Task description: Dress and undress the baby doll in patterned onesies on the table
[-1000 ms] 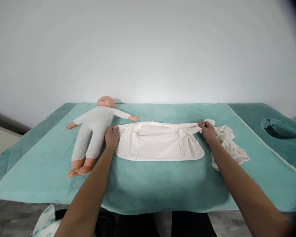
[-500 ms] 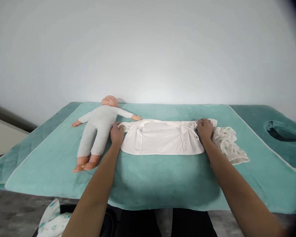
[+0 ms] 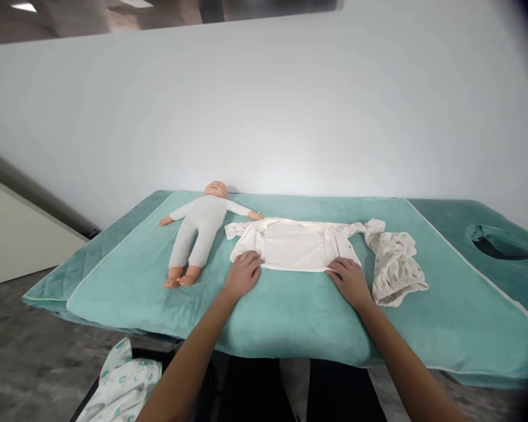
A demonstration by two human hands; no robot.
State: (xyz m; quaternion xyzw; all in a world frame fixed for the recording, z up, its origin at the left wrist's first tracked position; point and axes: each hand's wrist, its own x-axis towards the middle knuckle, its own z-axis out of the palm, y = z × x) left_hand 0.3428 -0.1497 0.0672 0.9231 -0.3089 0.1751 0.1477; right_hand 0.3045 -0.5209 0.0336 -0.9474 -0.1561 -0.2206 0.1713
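A white baby shirt lies spread open on the bed, its short patterned sleeves stretched out to both sides. My left hand rests on the lower left part of the shirt, its fingers laid flat over the hem. At the lower right hem lies my right hand, fingers extended on the cloth. Beside the right sleeve are crumpled white baby pants with a small print. To the left of the shirt a baby doll in a pale bodysuit lies on its back, one arm reaching toward the left sleeve.
A teal padded cover spreads over the bed, with a face hole at the right end. A white wall stands behind. Below the front edge, at the left, is a patterned cloth on a dark seat.
Both hands have left the shirt's sleeves and moved down and inward to its lower hem. The sleeves now lie free. The camera has tilted up, showing the wall's top.
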